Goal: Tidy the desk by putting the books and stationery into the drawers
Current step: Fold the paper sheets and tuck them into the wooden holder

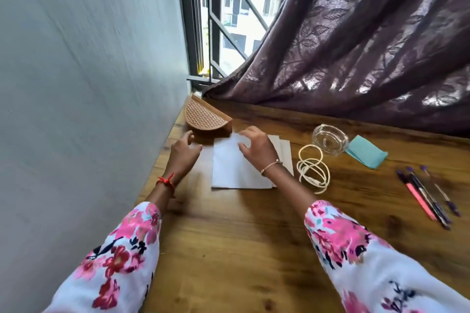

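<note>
Head view.

Step in hand, judged: gathering the books [239, 170] for the drawers. Nothing stowed yet; drawers out of view.

Books: flat on the table [229, 223], pale cover uppermost, grey edges showing beneath at the right side.

Left hand [184, 152]: just left of the books, fingers [195, 148] loosely curled and apart, gripping nothing.

Right hand [256, 146]: over the far half of the books, fingers spread and bent, clamped on nothing. Contact with the cover not to be told.

To do well:
- Square the stack first.
- Slide fingers under the lowest book from both sides, thumbs on top.
- Lift level, as one, to stop the lower books slipping.
- Keep clear of the items just behind and just right of the books.

Count:
- Books: three at least, by the edges; exact number hidden.
- Holder [206, 119], wooden, half-round: one, just behind the books, against the wall [76, 84].
- Cable [312, 170], cream, coiled: one, just right of the books.
- Ashtray [330, 138], glass: one, right of the books, beyond the cable.
- Teal sheet [366, 151], cloth or paper not to be told: one, further right of the books, just beside the ashtray.
- Pens [427, 195]: three or four, well right of the books, side by side; count unsure through blur.
</note>
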Demonstrator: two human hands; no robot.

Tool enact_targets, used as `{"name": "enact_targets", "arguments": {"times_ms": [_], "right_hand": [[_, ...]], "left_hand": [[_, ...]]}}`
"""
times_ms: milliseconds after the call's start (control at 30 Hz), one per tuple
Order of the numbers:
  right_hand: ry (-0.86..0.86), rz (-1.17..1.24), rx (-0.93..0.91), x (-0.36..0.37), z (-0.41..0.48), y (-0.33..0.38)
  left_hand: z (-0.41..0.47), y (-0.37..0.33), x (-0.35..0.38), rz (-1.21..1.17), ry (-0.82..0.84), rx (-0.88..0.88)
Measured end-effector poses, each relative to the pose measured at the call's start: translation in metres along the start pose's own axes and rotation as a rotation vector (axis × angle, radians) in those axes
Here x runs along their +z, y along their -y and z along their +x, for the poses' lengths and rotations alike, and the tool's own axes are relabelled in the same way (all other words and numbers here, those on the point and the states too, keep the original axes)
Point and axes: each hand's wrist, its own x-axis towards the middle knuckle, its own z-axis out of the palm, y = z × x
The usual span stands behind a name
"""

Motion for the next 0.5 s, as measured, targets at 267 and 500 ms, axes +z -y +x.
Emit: {"name": "enact_targets", "arguments": {"times_ms": [267, 500], "right_hand": [[0.101, -0.17, -0.226, 0.036, 0.057, 0.01], [-0.03, -0.429, -0.371, 0.049, 0.087, 0.005]], "left_hand": [[0.029, 0.003, 0.002, -0.068, -0.03, -0.079], [0.044, 0.012, -0.005, -0.134, -0.075, -0.08]]}}
